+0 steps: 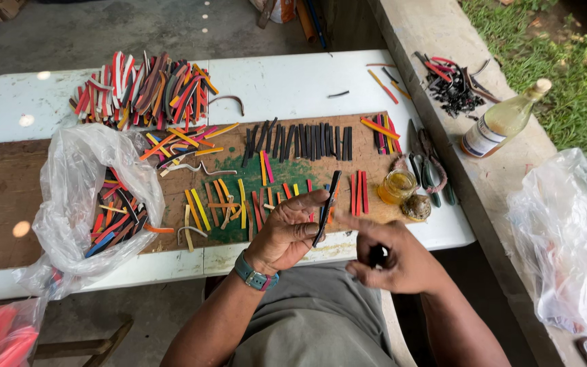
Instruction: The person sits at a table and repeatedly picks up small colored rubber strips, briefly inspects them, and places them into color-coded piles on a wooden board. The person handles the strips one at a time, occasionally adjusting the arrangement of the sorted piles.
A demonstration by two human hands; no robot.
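One dark strip (326,207), thin, flat, slightly curved, stands upright in the left hand (287,234), pinched near its top by thumb and fingertips, just above the near table edge. Right hand (392,261) sits just beside it, forefinger extended touching the strip's face, other fingers curled round something small and dark; can't tell what. Done so far, by the look: a neat row of black strips (300,141) laid on the brown board (8,197), plus red, yellow, orange ones in loose rows. Left: a big mixed pile (144,88) on the white table (287,81) and more in the clear plastic bag (83,197). Small glass jar of amber liquid (397,185) and pliers (429,170) at the right.
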